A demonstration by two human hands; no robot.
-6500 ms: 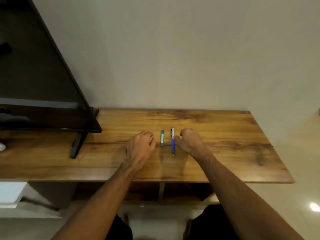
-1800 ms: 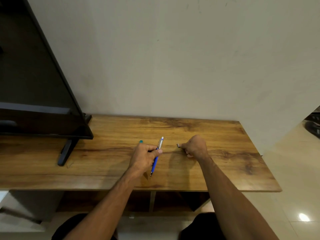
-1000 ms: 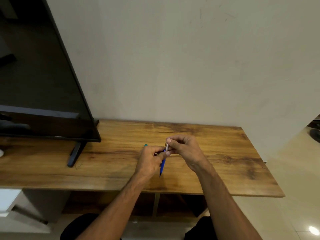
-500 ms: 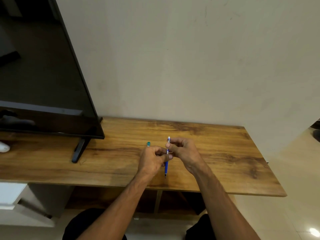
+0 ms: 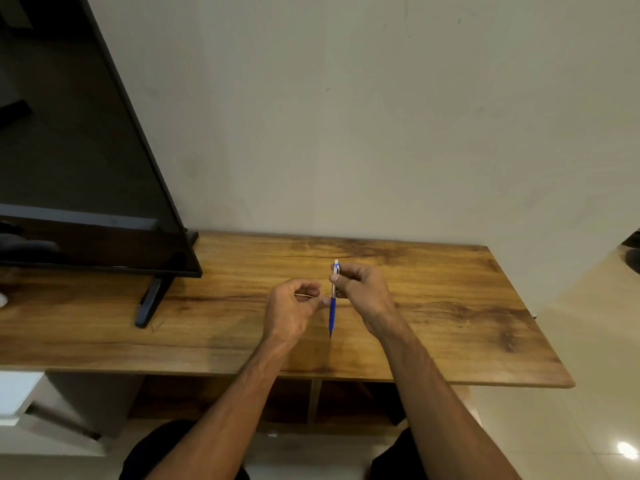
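1. The long brown wooden table (image 5: 450,306) stands against the plain pale wall (image 5: 381,133) behind it.
2. The flat black television (image 5: 69,150) stands on the table's left end, on a dark slanted foot (image 5: 149,303).
3. The slim blue-and-white plastic pen (image 5: 332,313) hangs over the table's middle, in the right hand (image 5: 363,292).
4. The left hand (image 5: 289,313) is just left of the pen.

From where I'm driving, this looks like a home living room. A long wooden console (image 5: 450,306) stands against a plain painted wall (image 5: 381,133). A big flat television (image 5: 69,150) sits on the console's left end on slim feet. Open shelf compartments (image 5: 346,400) run beneath it, and glossy pale floor tiles (image 5: 588,341) lie to its right.
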